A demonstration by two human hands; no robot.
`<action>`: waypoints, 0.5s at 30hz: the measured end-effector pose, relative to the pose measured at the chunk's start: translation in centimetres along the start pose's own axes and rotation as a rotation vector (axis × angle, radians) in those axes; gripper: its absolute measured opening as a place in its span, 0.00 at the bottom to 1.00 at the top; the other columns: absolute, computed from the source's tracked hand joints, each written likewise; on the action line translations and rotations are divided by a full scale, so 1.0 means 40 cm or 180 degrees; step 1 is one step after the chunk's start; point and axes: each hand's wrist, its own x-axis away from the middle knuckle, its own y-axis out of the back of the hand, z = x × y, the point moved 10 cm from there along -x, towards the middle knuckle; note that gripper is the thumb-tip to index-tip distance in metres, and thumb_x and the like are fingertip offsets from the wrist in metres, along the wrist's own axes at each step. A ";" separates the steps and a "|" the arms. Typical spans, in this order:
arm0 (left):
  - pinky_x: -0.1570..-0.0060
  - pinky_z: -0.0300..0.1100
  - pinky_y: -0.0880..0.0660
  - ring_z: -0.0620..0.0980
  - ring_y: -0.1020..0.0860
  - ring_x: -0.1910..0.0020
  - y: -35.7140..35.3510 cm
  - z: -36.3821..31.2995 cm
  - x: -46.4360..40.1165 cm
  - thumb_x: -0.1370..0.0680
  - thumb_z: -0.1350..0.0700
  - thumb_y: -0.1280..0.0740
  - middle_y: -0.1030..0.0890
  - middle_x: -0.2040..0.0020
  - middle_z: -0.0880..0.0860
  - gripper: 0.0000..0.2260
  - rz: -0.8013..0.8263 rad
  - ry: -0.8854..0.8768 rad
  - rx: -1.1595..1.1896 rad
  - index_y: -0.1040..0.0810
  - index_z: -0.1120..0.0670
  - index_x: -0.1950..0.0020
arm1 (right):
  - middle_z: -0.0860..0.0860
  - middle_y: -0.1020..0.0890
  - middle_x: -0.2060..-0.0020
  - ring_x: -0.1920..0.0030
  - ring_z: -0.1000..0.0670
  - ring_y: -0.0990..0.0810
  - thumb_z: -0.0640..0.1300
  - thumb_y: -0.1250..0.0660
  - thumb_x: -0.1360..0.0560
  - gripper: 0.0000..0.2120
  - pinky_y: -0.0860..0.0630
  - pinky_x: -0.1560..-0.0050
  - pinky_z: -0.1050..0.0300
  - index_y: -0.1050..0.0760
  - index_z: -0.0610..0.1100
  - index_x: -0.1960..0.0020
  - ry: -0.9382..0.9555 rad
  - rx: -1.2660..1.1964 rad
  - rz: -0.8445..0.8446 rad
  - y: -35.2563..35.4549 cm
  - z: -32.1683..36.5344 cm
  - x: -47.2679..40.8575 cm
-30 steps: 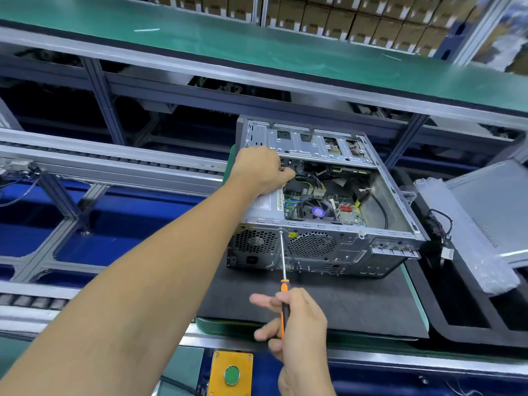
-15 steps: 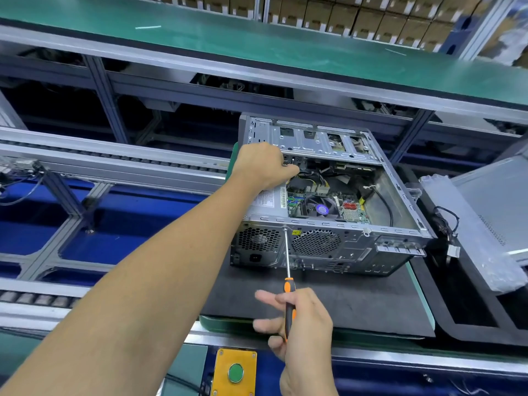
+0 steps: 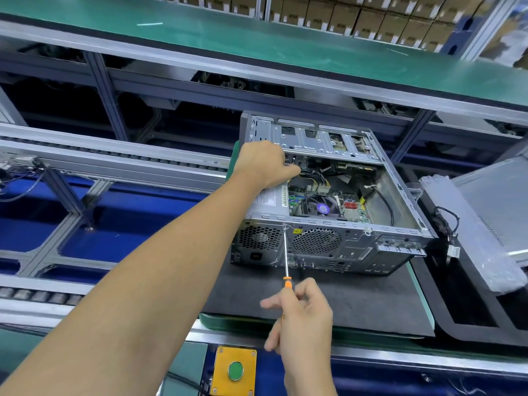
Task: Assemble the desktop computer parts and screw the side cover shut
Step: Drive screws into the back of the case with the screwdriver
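An open desktop computer case (image 3: 351, 247) lies on its side on a dark mat (image 3: 357, 298), its motherboard, fan and cables exposed. My left hand (image 3: 264, 164) reaches over the case's left wall, fingers curled down onto the power supply (image 3: 267, 200) inside; the fingertips are hidden. My right hand (image 3: 300, 318) grips the orange-and-black handle of a screwdriver (image 3: 285, 258). Its long shaft points up, and the tip touches the rear panel's top edge, between the two fan grilles. The side cover (image 3: 497, 201) lies to the right of the case.
A clear plastic bag (image 3: 468, 232) and a black cable (image 3: 448, 221) lie right of the case on a black tray (image 3: 471, 324). A yellow box with a green button (image 3: 235, 370) sits at the near edge. Roller conveyor rails (image 3: 114, 158) run left; a green shelf (image 3: 257, 38) spans above.
Both hands keep their places; my right hand's fingers have shifted on the screwdriver handle while the tip stays on the rear panel. The view has drifted slightly.
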 end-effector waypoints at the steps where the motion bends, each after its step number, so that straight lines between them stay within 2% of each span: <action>1: 0.71 0.39 0.42 0.51 0.36 0.74 0.000 -0.001 0.000 0.26 0.38 0.40 0.38 0.76 0.49 0.22 0.0001 -0.0006 -0.0006 0.35 0.52 0.73 | 0.47 0.13 0.62 0.83 0.45 0.29 0.37 0.39 0.21 0.11 0.39 0.80 0.63 0.37 0.38 0.60 -0.0103 -0.0048 0.0038 -0.002 -0.005 -0.001; 6: 0.71 0.38 0.43 0.50 0.37 0.74 0.002 0.001 0.000 0.27 0.38 0.40 0.38 0.76 0.49 0.22 -0.0005 0.0004 -0.0005 0.36 0.52 0.73 | 0.44 0.13 0.63 0.81 0.51 0.29 0.35 0.41 0.20 0.08 0.41 0.80 0.65 0.32 0.37 0.58 -0.0557 -0.0569 0.0120 -0.023 -0.027 0.009; 15: 0.71 0.38 0.42 0.50 0.37 0.75 0.002 0.000 0.000 0.26 0.38 0.39 0.38 0.76 0.49 0.22 0.0003 0.0003 -0.0022 0.35 0.52 0.73 | 0.47 0.13 0.62 0.82 0.51 0.32 0.34 0.40 0.21 0.07 0.37 0.79 0.63 0.31 0.34 0.58 -0.0289 -0.0297 -0.0065 -0.012 -0.016 0.006</action>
